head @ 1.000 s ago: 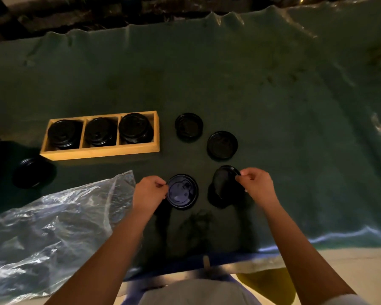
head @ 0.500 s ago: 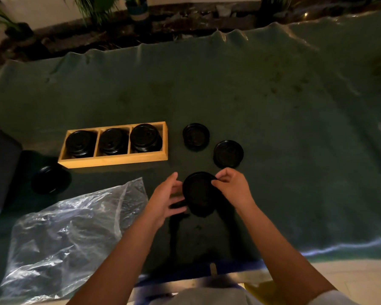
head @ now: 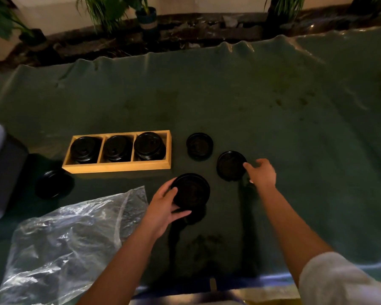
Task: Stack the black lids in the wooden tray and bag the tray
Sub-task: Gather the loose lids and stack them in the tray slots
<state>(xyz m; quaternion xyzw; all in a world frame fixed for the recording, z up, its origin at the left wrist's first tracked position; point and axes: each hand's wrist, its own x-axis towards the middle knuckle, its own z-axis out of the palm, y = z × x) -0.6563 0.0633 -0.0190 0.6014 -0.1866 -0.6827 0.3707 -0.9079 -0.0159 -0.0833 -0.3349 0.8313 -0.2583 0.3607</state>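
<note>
The green-covered table (head: 273, 128) carries a wooden tray (head: 116, 168) whose three compartments each hold stacked black lids (head: 148, 145), so it is probably where lids are being sorted. The left hand (head: 163, 205) curls fingers and thumb round the rim of the gathered lids (head: 191, 192) in front of the tray, seemingly raised off the cloth, keeping them together. The right hand (head: 262, 175), fingers loosely spread and gripping nothing, touches a loose lid (head: 230, 165) further right. Half a second ago both hands met on the gathered lids; the right has since left them.
</note>
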